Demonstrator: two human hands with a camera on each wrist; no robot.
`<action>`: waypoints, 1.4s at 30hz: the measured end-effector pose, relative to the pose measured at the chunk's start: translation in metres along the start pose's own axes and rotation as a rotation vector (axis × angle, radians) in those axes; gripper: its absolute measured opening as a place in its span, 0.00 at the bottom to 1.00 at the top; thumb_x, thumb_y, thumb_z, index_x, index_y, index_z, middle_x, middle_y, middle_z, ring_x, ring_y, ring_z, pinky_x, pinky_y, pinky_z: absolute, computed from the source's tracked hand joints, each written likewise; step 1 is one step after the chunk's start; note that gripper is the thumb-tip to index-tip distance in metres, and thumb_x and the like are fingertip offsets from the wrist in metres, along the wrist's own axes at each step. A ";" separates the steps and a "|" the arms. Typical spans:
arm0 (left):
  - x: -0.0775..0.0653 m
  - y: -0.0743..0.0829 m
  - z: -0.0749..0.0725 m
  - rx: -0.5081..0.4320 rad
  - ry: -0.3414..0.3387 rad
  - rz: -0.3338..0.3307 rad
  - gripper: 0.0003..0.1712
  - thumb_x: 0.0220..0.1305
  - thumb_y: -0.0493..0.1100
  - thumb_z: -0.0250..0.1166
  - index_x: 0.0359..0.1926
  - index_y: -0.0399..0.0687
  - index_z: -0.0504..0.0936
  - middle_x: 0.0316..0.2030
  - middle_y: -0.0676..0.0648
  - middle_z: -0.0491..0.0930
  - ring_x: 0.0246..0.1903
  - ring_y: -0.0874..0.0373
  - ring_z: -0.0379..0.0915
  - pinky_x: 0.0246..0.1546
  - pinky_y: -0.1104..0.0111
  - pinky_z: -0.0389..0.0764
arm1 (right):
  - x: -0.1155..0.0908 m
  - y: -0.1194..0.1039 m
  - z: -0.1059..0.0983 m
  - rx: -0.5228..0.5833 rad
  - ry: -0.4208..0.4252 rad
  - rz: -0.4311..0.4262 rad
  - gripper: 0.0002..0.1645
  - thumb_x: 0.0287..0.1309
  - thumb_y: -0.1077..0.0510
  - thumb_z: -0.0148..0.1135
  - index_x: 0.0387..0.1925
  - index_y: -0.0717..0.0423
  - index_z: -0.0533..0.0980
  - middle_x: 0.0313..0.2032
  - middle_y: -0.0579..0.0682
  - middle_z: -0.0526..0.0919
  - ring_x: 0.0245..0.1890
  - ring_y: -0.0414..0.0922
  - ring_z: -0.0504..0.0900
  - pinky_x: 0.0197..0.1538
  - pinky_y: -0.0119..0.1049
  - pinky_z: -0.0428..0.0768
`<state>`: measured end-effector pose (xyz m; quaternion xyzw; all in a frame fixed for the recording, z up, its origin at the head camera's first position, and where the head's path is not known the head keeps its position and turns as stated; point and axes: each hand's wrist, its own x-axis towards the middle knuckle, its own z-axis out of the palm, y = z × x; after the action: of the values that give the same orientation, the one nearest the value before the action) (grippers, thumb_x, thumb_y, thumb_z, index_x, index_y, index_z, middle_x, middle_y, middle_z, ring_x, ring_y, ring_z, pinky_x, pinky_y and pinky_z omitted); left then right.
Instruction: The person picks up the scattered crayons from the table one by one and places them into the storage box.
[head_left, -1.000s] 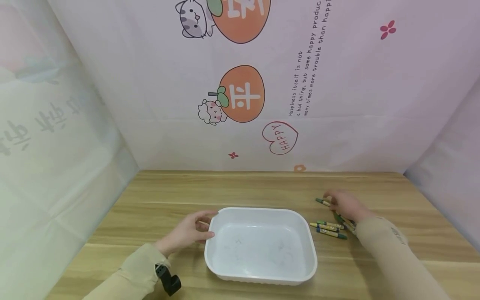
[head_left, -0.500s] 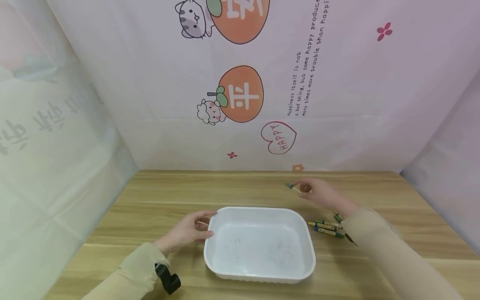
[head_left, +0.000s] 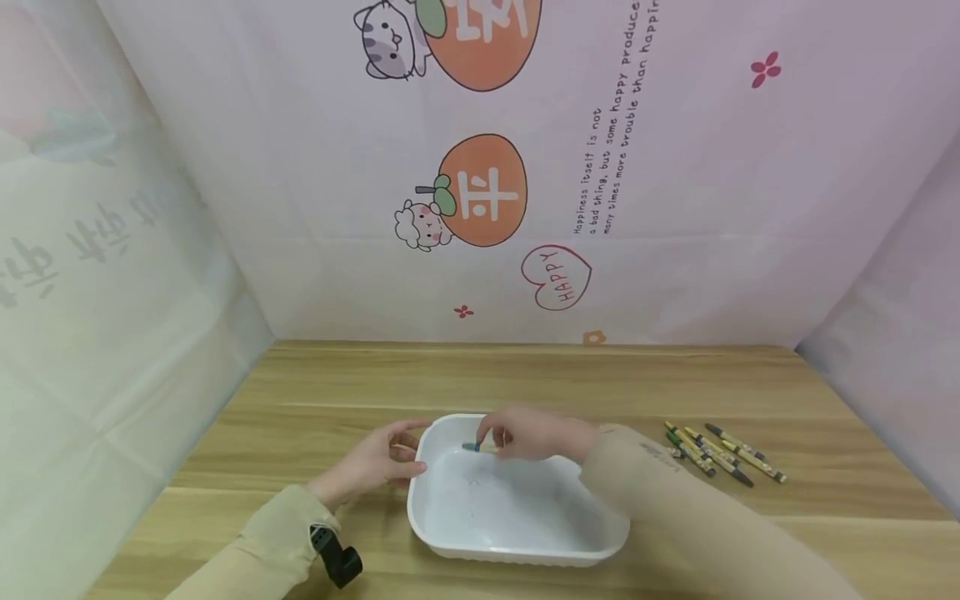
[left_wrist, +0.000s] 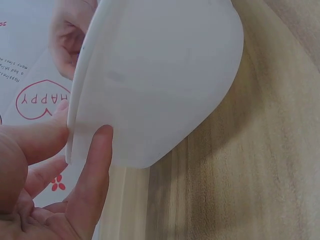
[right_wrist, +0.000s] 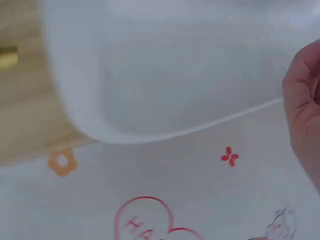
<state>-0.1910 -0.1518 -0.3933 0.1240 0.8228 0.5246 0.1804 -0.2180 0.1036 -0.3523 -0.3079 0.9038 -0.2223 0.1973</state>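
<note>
A white rectangular plastic tray (head_left: 525, 557) stands on the wooden table. My left hand (head_left: 375, 462) grips its left side; in the left wrist view the thumb lies at the rim and a finger (left_wrist: 95, 175) touches the outer wall. Over the tray's far left part, my right hand (head_left: 528, 433) pinches a crayon (head_left: 471, 447) with a dark green-blue end pointing left. The fingers hide the rest of that crayon. To the right of the tray lie several crayons (head_left: 723, 454) with yellow wrappers and dark ends, partly overlapping. The right wrist view shows the right hand (right_wrist: 305, 105) only at its edge.
The wood-grain table (head_left: 360, 375) meets a white printed cloth (head_left: 337, 275) at the back, and cloth sides rise left and right. A black strap piece (head_left: 336, 560) hangs at the left wrist.
My right hand has lifted a crayon from the group at right and carried it left over the tray. The left hand has stayed at the tray's left side.
</note>
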 end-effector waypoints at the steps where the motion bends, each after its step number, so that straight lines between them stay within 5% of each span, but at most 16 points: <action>1: 0.000 0.000 0.000 0.001 -0.002 0.000 0.36 0.58 0.33 0.66 0.66 0.39 0.63 0.48 0.36 0.74 0.39 0.55 0.78 0.35 0.59 0.87 | 0.004 -0.003 0.004 -0.025 -0.021 -0.006 0.15 0.57 0.66 0.63 0.45 0.49 0.79 0.29 0.42 0.76 0.33 0.40 0.73 0.37 0.31 0.77; 9: -0.003 0.002 0.000 -0.030 -0.009 0.008 0.36 0.58 0.32 0.66 0.66 0.37 0.63 0.47 0.35 0.74 0.39 0.55 0.78 0.34 0.57 0.87 | 0.028 -0.007 0.024 -0.111 -0.081 -0.014 0.13 0.56 0.65 0.64 0.43 0.50 0.79 0.30 0.43 0.77 0.30 0.37 0.71 0.35 0.25 0.75; 22: -0.003 -0.001 0.001 -0.043 -0.017 0.028 0.36 0.58 0.32 0.66 0.67 0.37 0.62 0.47 0.34 0.74 0.39 0.55 0.78 0.35 0.57 0.87 | 0.031 -0.003 0.042 -0.217 0.010 -0.083 0.13 0.49 0.64 0.70 0.39 0.51 0.81 0.25 0.41 0.77 0.26 0.35 0.70 0.33 0.23 0.73; 33: 0.001 -0.003 0.003 -0.049 -0.013 0.023 0.36 0.58 0.31 0.65 0.66 0.37 0.62 0.47 0.34 0.74 0.38 0.55 0.78 0.35 0.60 0.88 | -0.002 -0.009 -0.013 0.023 0.079 -0.051 0.17 0.55 0.63 0.66 0.48 0.55 0.78 0.36 0.51 0.81 0.37 0.42 0.76 0.40 0.33 0.80; 42: 0.001 -0.002 0.003 -0.042 -0.013 0.020 0.36 0.58 0.31 0.65 0.66 0.37 0.62 0.47 0.34 0.73 0.38 0.56 0.78 0.35 0.62 0.88 | -0.058 0.029 -0.057 0.083 0.230 -0.111 0.17 0.57 0.60 0.63 0.49 0.57 0.77 0.36 0.47 0.82 0.38 0.41 0.78 0.44 0.33 0.83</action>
<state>-0.1910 -0.1498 -0.3968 0.1315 0.8091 0.5428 0.1830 -0.2168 0.1778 -0.3076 -0.3217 0.8919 -0.3040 0.0925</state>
